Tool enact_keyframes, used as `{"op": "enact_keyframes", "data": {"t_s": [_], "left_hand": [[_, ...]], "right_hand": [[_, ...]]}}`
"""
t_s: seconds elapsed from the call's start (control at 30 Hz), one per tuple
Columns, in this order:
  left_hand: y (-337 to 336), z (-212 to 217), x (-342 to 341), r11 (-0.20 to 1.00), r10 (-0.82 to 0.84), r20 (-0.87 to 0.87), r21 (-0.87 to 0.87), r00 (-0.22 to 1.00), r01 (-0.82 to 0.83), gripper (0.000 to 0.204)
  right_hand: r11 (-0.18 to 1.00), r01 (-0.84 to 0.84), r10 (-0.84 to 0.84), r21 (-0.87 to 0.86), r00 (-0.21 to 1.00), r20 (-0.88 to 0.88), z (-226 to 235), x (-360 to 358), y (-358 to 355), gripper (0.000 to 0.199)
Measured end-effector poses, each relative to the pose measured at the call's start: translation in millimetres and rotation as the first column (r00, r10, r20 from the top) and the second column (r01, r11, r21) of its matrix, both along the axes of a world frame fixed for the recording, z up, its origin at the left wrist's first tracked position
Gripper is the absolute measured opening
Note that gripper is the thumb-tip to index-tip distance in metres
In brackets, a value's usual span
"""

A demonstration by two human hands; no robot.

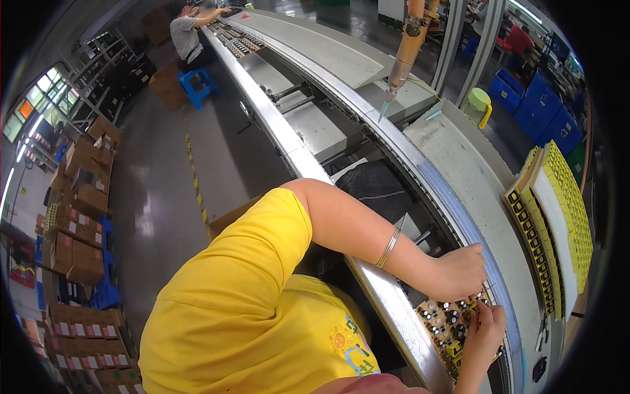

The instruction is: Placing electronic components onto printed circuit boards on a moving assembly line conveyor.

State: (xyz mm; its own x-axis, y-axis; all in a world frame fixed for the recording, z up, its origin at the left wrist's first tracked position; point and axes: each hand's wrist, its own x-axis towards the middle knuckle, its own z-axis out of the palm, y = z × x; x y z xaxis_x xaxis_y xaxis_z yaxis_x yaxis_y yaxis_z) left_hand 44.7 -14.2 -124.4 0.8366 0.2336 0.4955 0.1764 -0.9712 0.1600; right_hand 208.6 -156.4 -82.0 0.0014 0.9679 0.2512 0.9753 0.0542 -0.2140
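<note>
A circuit board (446, 325) crowded with small black and yellow parts lies on the conveyor line in front of me. My left hand (459, 272), with a thin bangle on its wrist, reaches across to the board's far edge, fingertips pinched together over something small and thin. My right hand (485, 328) comes up from the lower edge and rests on the board just below the left hand, fingers curled. What lies under the right fingers is hidden. My yellow shirt (243, 308) fills the lower left.
Trays of yellow components (558, 217) stand to the right of the line. A powered screwdriver (405, 52) hangs overhead, with a green jug (479, 105) beyond it. Another person (187, 33) sits far along the conveyor (275, 125) by a blue stool (197, 85). Cardboard boxes (79, 197) are stacked at left.
</note>
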Motion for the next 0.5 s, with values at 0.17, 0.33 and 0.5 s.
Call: {"op": "enact_keyframes", "data": {"t_s": [0.17, 0.33, 0.5], "left_hand": [[1, -1, 0, 0.999, -0.001, 0.009, 0.046, 1.0, 0.001, 0.012], [0, -4, 4, 0.999, -0.002, 0.022, 0.043, 1.0, 0.001, 0.013], [0, -5, 6, 0.998, -0.004, 0.028, 0.061, 1.0, 0.002, 0.012]], "right_hand": [[1.0, -0.016, 0.016, -0.017, 1.0, 0.005, 5, 0, 2, 0.022], [0.999, -0.026, 0.023, -0.039, 0.997, -0.079, 5, 10, -2, 0.023], [0.997, -0.074, 0.074, -0.003, 0.994, -0.081, -2, 22, -3, 0.026]]}}
